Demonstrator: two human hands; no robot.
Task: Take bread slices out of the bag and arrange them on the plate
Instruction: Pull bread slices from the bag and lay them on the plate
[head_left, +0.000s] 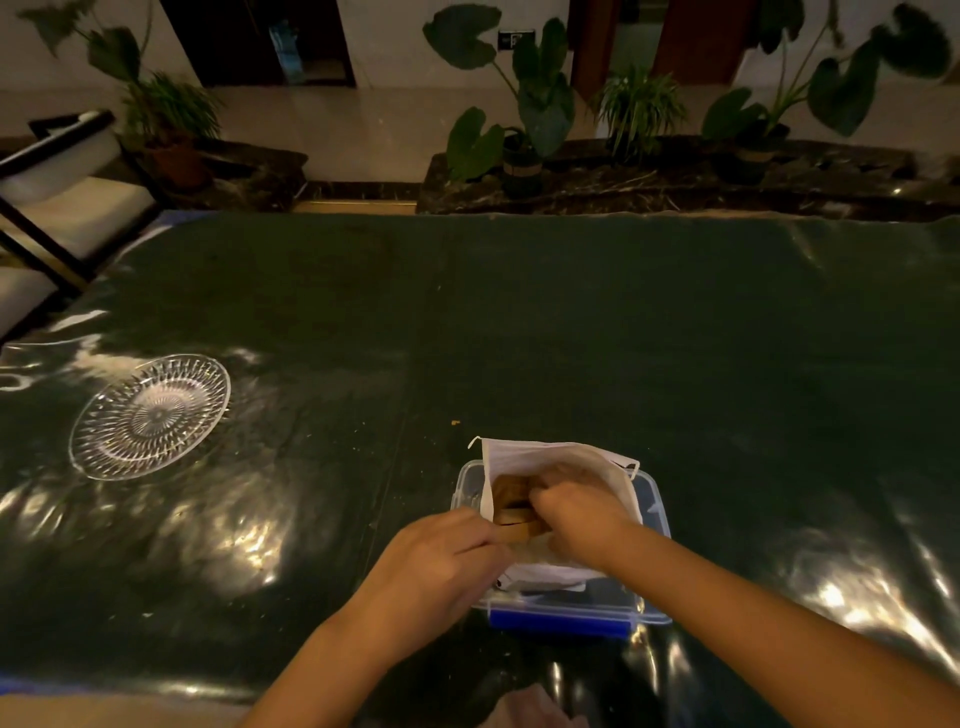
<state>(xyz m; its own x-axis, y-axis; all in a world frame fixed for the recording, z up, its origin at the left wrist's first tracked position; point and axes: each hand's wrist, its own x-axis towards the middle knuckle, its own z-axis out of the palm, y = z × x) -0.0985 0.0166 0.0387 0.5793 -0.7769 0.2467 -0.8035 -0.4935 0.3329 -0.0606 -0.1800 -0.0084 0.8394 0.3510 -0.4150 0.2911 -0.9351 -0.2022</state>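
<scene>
Room: pretty dim, pale floor at the back with big leafy potted plants (524, 104) lined up on a dark ledge past the far edge of the table
Chair: light cushion, dark frame (57, 197), tucked off the far left corner
Table: dark green shiny cover (571, 322), crinkly, with glare patches along the near side and a few crumbs scattered about
Plate: clear cut-glass plate (150, 415) on the left, flat on the table, nothing on it, well apart from everything else
Left hand: left hand (441, 561) sits at the bag's near left edge, fingers curled and pinching the fabric there, so it's gripping the bag
Bag: white cloth drawstring bag (524, 457), mouth pulled open toward the camera, standing inside the container
Bread: brown bread slices (511, 499) showing inside the bag opening, none out on the plate
Right hand: right hand (582, 512) is down in the bag mouth, fingers bent toward the slices; can't tell if it has actually got hold of one
Container: clear plastic box (652, 519) with blue clip latches, near the front edge, right of centre, holding the bag
</scene>
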